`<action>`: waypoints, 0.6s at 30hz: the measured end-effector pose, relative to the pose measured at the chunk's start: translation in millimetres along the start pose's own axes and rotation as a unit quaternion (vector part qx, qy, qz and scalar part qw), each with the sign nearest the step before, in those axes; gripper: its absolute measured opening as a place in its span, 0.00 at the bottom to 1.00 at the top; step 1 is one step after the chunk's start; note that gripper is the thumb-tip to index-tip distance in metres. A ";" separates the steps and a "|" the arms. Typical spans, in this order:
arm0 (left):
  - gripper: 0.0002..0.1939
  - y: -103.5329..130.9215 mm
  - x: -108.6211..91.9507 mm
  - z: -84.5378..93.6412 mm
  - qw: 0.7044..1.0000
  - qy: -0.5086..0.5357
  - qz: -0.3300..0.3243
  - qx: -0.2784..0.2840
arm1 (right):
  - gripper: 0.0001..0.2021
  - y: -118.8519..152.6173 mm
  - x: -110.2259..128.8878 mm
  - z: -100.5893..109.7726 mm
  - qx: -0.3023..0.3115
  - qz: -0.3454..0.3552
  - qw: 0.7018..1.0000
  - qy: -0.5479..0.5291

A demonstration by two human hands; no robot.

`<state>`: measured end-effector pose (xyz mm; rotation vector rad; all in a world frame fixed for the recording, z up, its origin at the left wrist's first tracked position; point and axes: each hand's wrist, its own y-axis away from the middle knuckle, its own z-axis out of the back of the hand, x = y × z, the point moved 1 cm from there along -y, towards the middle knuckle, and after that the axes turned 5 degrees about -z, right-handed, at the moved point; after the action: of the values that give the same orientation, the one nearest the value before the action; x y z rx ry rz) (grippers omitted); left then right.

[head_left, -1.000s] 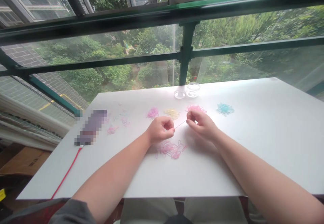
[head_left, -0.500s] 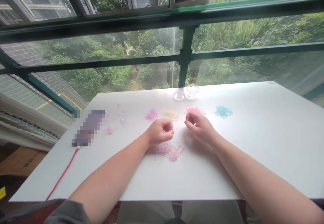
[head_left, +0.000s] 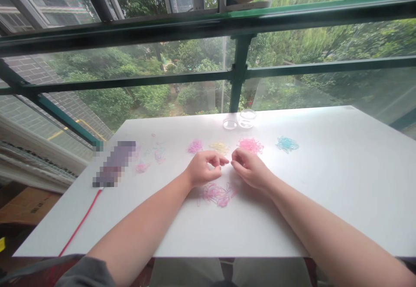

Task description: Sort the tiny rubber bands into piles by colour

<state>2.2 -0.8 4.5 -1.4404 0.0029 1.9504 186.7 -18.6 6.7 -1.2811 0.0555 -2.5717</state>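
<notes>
Over the white table (head_left: 266,217), my left hand (head_left: 206,168) has its thumb and forefinger apart, the forefinger reaching toward my right hand. My right hand (head_left: 248,168) is closed in a pinch; what it holds is too small to make out. The fingertips of both hands nearly meet. Just below them lies a loose pile of pink and purple bands (head_left: 216,194). Behind the hands are a purple pile (head_left: 195,146), a yellow pile (head_left: 219,147) and a pink pile (head_left: 250,145). A teal pile (head_left: 287,143) sits farther right.
Two clear round containers (head_left: 247,118) stand at the table's back edge. Scattered bands (head_left: 142,167) lie at the left, near a pixelated object (head_left: 115,163) with a red cable (head_left: 81,222). Green-framed windows rise behind the table.
My right hand has moved left, closer to my left hand. My left forefinger has stretched out and its pinch has opened. The thin strand stretched between the hands no longer shows.
</notes>
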 end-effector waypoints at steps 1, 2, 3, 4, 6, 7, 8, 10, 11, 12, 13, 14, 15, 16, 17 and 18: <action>0.06 0.8 0.6 -0.3 1.000 0.019 0.016 -0.001 | 0.03 0.7 1.0 -1.1 0.004 0.003 1.000 0.001; 0.06 1.5 1.3 -0.5 0.999 0.035 0.030 -0.002 | 0.03 1.2 1.9 -2.1 0.006 0.005 1.000 0.002; 0.07 2.1 1.9 -0.6 0.998 0.047 0.039 -0.005 | 0.03 1.5 2.4 -2.7 0.006 0.006 1.000 0.002; 0.07 2.4 2.5 -0.6 0.997 0.056 0.041 -0.011 | 0.03 1.6 2.4 -2.8 0.004 0.005 1.000 0.001; 0.07 2.3 3.7 -0.5 0.997 0.069 0.037 -0.025 | 0.03 1.0 1.5 -2.0 -0.003 0.005 1.000 -0.004; 0.07 1.9 4.5 -0.6 0.996 0.075 0.034 -0.029 | 0.03 0.6 0.9 -1.4 -0.005 0.006 1.000 -0.006; 0.07 1.4 5.3 -0.6 0.996 0.081 0.032 -0.031 | 0.03 0.2 0.3 -0.8 -0.006 0.009 1.000 -0.008; 0.08 0.6 7.4 -0.5 0.995 0.087 0.032 -0.032 | 0.03 -0.2 -0.4 -0.2 -0.003 0.014 1.000 -0.011; 0.08 0.2 8.4 -0.3 0.995 0.086 0.032 -0.032 | 0.03 -0.2 -0.4 -0.1 -0.001 0.016 1.000 -0.012; 0.08 -0.1 9.3 0.2 0.995 0.084 0.032 -0.033 | 0.03 -0.1 -0.3 0.0 0.000 0.016 1.000 -0.013; 0.08 -0.3 10.0 0.7 0.996 0.080 0.030 -0.033 | 0.03 0.0 -0.1 0.0 0.001 0.015 1.000 -0.014; 0.08 -0.5 10.4 1.3 0.996 0.075 0.027 -0.031 | 0.03 0.1 0.2 0.0 0.001 0.013 1.000 -0.015; 0.08 -0.7 10.6 1.8 0.997 0.070 0.022 -0.029 | 0.03 0.2 0.5 0.2 0.001 0.011 1.000 -0.015; 0.07 -0.9 10.4 2.3 0.997 0.065 0.015 -0.026 | 0.04 0.2 0.8 0.4 0.002 0.009 1.000 -0.015; 0.07 -1.1 10.0 2.8 0.998 0.062 0.008 -0.023 | 0.04 0.2 1.2 0.7 0.002 0.007 1.000 -0.015; 0.07 -1.3 9.5 3.1 0.998 0.062 0.002 -0.021 | 0.04 0.2 1.5 1.1 0.002 0.006 1.000 -0.014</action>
<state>-0.9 6.5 -1.8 -1.5879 0.0225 1.8719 186.7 -19.0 8.4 -1.3108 0.0521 -2.5425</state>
